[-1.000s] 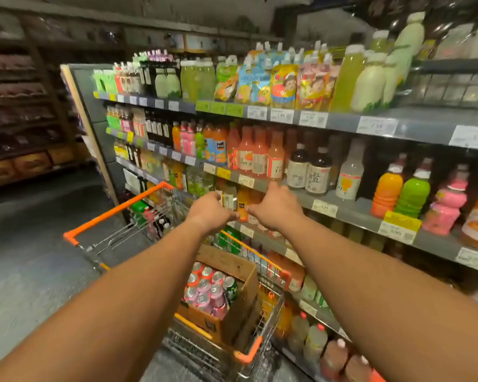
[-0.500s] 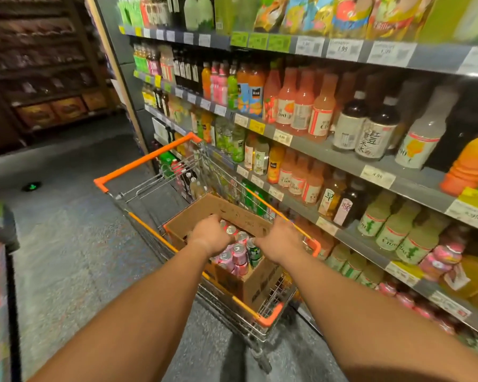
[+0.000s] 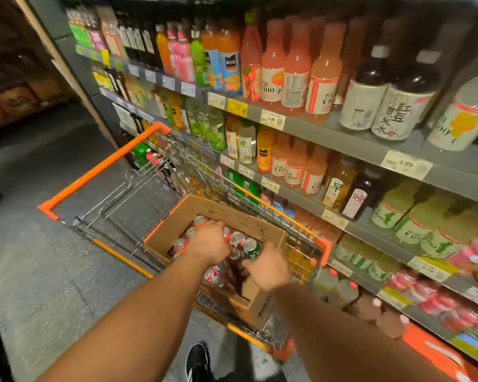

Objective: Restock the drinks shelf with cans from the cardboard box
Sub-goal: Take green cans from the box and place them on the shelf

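We find both hands inside the cardboard box [image 3: 249, 227] in the trolley [image 3: 102, 168]: left hand [image 3: 209, 244] curls over cans [image 3: 239, 238]; right hand [image 3: 268, 267] reaches in, grasp indeterminable, presumably selecting stock.

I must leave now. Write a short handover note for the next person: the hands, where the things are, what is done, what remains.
Left hand: down in the box, fingers over the can tops; grip not visible.
Right hand: at the box's near right side, beside the green can; holding nothing that I can see.
Box sits in the cart, beside the shelf, with many cans still inside.
Done: no can lifted out at this moment.
Left: take cans out and place them on the shelf.
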